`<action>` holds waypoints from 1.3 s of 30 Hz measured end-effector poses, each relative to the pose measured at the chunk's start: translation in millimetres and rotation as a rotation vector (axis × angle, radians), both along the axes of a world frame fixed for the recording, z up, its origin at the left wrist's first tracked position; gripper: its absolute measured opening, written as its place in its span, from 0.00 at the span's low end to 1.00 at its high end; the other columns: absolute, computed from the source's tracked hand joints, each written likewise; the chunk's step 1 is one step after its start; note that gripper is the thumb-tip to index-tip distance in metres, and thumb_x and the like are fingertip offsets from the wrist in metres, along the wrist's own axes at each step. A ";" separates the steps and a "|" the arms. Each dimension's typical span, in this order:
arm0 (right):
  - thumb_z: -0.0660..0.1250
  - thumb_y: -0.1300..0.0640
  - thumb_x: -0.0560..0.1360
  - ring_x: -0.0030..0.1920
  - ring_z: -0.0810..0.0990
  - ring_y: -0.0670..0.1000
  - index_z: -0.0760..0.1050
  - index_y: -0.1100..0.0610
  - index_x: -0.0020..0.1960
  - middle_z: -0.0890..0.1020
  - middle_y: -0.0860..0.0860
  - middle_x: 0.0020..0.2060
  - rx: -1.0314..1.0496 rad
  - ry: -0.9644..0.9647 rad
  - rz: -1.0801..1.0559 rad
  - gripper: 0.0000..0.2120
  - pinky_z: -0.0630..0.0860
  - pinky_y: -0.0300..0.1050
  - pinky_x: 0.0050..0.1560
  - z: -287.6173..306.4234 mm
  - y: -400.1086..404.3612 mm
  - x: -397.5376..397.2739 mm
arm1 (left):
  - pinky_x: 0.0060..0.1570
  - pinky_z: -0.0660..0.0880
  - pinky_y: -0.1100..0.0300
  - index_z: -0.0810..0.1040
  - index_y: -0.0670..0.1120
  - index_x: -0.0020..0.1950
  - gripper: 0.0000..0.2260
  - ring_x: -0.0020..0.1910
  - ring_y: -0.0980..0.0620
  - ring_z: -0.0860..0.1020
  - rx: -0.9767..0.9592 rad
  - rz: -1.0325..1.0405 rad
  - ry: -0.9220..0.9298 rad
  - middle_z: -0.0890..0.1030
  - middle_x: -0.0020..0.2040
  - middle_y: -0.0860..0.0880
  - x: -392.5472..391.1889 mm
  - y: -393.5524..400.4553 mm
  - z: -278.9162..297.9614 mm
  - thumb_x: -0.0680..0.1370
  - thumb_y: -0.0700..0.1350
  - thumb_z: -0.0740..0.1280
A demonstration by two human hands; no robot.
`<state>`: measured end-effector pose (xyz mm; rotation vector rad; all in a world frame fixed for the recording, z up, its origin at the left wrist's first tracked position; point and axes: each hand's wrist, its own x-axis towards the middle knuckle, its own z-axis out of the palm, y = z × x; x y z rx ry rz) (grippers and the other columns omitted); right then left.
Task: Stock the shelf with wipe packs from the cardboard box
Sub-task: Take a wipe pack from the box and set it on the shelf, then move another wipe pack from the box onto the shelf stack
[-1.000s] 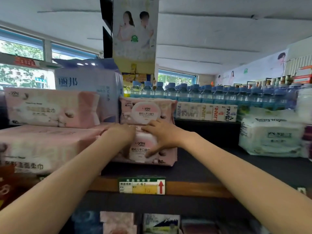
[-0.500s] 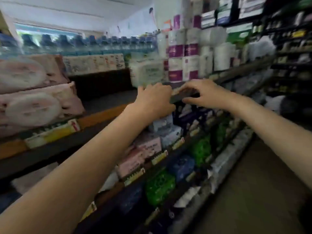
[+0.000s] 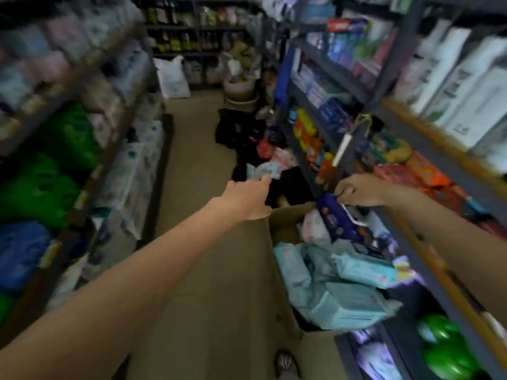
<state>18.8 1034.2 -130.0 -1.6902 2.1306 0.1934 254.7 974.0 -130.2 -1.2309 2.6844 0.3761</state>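
Head view, looking down a narrow shop aisle, and much of it is smeared by motion. Nearest, at about six o'clock, the toe of a shoe shows on the tan floor. Just above it, toward four o'clock, an open cardboard box sits on the floor against the foot of the right-hand shelf; it is heaped with pale blue wipe packs, lying at odd angles, with a pinkish pack at its far end. A dark blue pack stands tilted over the far end of the box, and the right hand, at about three o'clock, pinches its top edge with curled fingers. The left hand, near the centre, reaches forward over the box's far corner, fingers stretched out and loose, holding nothing; whether it touches anything I cannot tell.

Farther on, at nine o'clock, the left-hand shelf carries green bags and pale packs, all blurred. At one to two o'clock, orange and red packets and white cartons fill the right-hand shelf. At twelve o'clock, a white sack leans by dark shelving at the aisle's end.
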 end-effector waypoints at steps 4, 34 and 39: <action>0.64 0.57 0.76 0.59 0.77 0.54 0.76 0.60 0.60 0.80 0.55 0.58 0.094 -0.023 -0.063 0.14 0.70 0.41 0.53 -64.2 5.2 -76.9 | 0.53 0.71 0.49 0.58 0.45 0.71 0.25 0.58 0.40 0.75 0.117 -0.036 -0.004 0.74 0.60 0.43 -82.4 -14.2 -47.2 0.77 0.47 0.62; 0.77 0.49 0.60 0.61 0.69 0.59 0.62 0.50 0.62 0.66 0.56 0.59 -0.206 -0.481 -0.265 0.36 0.71 0.55 0.60 -126.8 -91.4 -89.6 | 0.66 0.63 0.57 0.45 0.45 0.76 0.49 0.71 0.47 0.63 0.782 0.564 0.486 0.59 0.75 0.46 -179.2 -54.2 -131.7 0.68 0.53 0.74; 0.78 0.48 0.56 0.57 0.72 0.55 0.63 0.50 0.55 0.68 0.52 0.56 -0.455 -0.890 -0.494 0.34 0.75 0.53 0.57 -28.9 -148.7 -15.1 | 0.58 0.74 0.56 0.39 0.46 0.76 0.53 0.63 0.50 0.74 0.525 0.680 0.815 0.68 0.70 0.47 -115.2 -86.8 -53.0 0.67 0.53 0.75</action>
